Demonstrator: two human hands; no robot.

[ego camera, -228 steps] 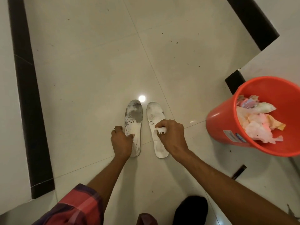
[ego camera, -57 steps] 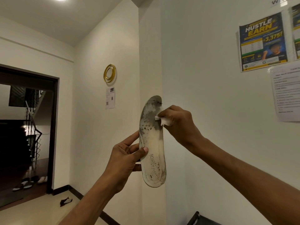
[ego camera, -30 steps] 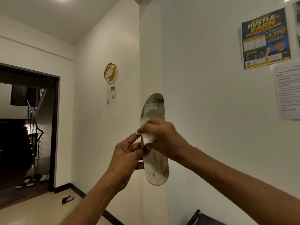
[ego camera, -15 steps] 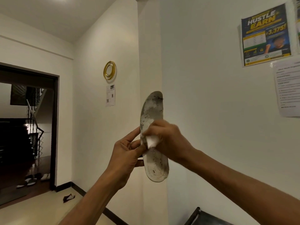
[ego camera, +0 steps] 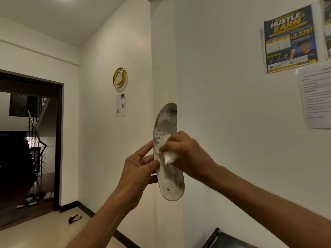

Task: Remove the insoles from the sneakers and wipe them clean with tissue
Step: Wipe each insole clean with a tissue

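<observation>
The dirty insole point(ego camera: 166, 154) is held upright, toe end up, pinched at its middle by the left hand point(ego camera: 138, 169). Crumpled tissue point(ego camera: 169, 156) is gripped and pressed on it by the right hand point(ego camera: 188, 153).

A gold ring point(ego camera: 119, 77) hangs on the wall above a paper notice point(ego camera: 120, 105). A poster point(ego camera: 290, 38) hangs far right. Sandals point(ego camera: 35, 198) lie beyond the doorway point(ego camera: 30, 140).
</observation>
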